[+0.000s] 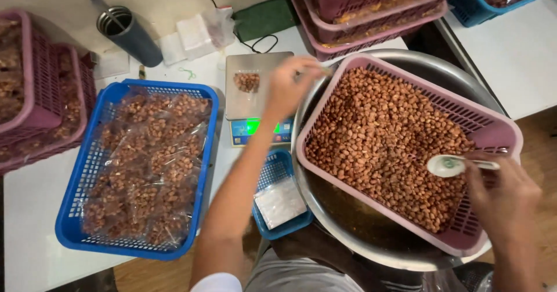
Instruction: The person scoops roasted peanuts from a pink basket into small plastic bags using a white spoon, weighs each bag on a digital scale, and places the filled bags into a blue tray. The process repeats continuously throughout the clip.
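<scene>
My right hand holds a white spoon just above the peanuts that fill a pink basket. The basket rests tilted inside a large steel bowl. My left hand reaches out over the near edge of a small digital scale, fingers bunched; whether it holds anything is unclear. A small pile of peanuts lies on the scale's plate.
A large blue basket at the left holds several sealed bags of peanuts. A small blue basket with clear empty bags sits by the bowl. Stacked pink baskets stand at the far left and at the back right, and a steel cup lies behind.
</scene>
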